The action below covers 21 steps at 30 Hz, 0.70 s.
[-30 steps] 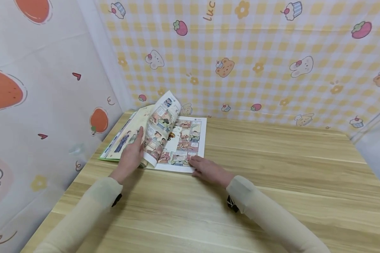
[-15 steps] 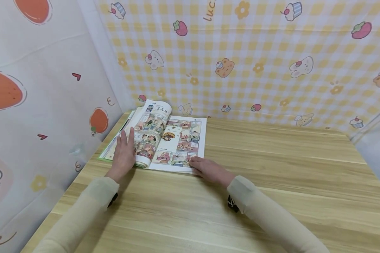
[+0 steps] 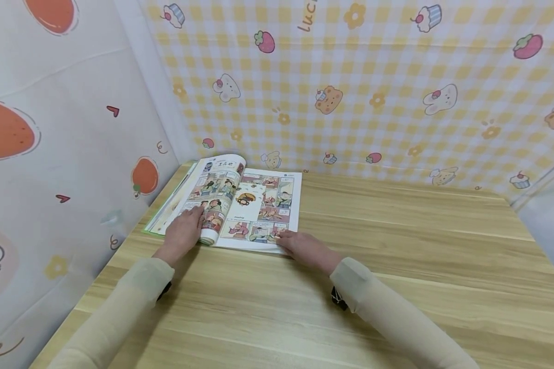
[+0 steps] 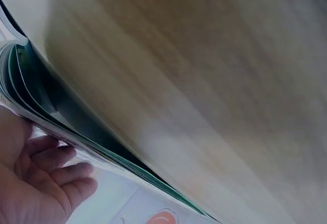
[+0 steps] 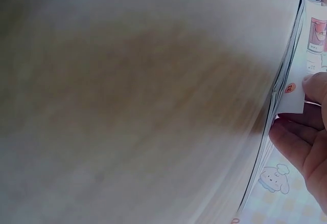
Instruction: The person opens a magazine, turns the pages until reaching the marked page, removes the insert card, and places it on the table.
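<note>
An open comic book (image 3: 217, 192) lies at the table's far left, its left-hand pages curving up toward the spine. On the left page (image 3: 208, 187), near its lower part, rests my left hand (image 3: 182, 233); in the left wrist view its fingers (image 4: 74, 173) are loosely bent against the paper. My right hand (image 3: 304, 248) pinches the lower right corner of the right page (image 3: 294, 205). The right wrist view has the thumb (image 5: 317, 86) over that page corner (image 5: 292, 98) and fingers beneath it. A white panel with a monkey picture (image 3: 245, 200) shows on the right page.
The wooden table (image 3: 397, 246) stretches right and toward me. A yellow checked cloth (image 3: 364, 66) hangs behind it, and a white printed cloth (image 3: 87, 138) stands close along the left. Dark clips (image 3: 338, 297) show under the sleeves.
The raised leaf has gone over to the left and settled onto the left-hand stack. My left hand moved left with it, then its fingers came down on the page. The right hand stays at the corner.
</note>
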### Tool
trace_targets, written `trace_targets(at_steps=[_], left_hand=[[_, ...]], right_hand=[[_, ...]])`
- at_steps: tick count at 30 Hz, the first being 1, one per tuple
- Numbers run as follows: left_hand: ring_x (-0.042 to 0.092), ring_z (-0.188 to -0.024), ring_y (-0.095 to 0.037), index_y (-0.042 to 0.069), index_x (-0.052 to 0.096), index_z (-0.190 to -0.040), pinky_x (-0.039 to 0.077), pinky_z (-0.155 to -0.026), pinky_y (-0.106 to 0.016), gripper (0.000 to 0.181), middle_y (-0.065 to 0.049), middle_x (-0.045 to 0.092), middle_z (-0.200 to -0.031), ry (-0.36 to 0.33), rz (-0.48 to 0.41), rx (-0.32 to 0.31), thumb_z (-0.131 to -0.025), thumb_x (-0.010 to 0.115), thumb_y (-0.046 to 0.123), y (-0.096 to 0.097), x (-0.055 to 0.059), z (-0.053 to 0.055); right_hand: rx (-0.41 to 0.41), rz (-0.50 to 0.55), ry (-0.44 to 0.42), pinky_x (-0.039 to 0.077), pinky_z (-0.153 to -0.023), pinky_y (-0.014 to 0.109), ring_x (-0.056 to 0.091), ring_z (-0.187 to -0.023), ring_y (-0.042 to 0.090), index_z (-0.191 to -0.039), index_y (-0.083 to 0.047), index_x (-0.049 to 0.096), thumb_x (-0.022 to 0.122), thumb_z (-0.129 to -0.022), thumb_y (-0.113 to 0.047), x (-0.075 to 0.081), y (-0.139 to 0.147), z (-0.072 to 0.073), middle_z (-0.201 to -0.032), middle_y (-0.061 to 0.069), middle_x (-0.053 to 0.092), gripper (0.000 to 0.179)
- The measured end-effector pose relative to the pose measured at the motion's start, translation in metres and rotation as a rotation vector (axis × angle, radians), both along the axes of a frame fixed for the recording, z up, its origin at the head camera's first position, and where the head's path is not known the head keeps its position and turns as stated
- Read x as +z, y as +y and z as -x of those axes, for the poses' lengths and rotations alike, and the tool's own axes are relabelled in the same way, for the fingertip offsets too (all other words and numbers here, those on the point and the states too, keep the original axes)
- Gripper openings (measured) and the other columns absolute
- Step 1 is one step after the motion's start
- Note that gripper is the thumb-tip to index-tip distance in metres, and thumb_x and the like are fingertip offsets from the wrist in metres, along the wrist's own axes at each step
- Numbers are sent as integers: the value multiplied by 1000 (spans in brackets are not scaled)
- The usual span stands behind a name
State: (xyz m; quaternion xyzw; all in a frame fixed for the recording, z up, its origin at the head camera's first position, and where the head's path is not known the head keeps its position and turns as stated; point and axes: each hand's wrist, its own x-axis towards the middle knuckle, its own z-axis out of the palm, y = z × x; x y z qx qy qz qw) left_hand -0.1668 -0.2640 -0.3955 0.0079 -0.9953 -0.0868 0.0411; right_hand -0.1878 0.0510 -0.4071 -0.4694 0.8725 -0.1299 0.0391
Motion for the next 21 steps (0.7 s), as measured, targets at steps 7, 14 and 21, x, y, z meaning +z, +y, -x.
trace_targets(at_steps=[7, 14, 21], left_hand=[[39, -125, -50, 4, 22, -149, 40, -93, -61, 70, -32, 36, -142, -103, -85, 31, -99, 28, 53, -2, 1, -2], [26, -132, -52, 14, 26, -150, 33, -101, -63, 54, -30, 25, -149, -65, -57, -2, -102, 31, 39, -3, -3, 1], [30, -132, -49, 5, 31, -147, 31, -104, -60, 49, -27, 29, -148, -84, -53, -20, -103, 30, 29, -4, -7, 3]], right_hand=[[0, 14, -18, 45, -99, 42, 56, -118, 33, -118, -3, 62, 50, -95, -8, 1, 0, 0, -128, 20, 57, 26], [10, -8, 9, 46, -98, 40, 56, -118, 32, -121, -3, 61, 53, -94, -5, 1, 2, -1, -129, 20, 56, 29], [15, -29, 24, 46, -98, 40, 55, -120, 33, -123, -2, 59, 52, -94, -5, 2, 2, -1, -131, 20, 55, 31]])
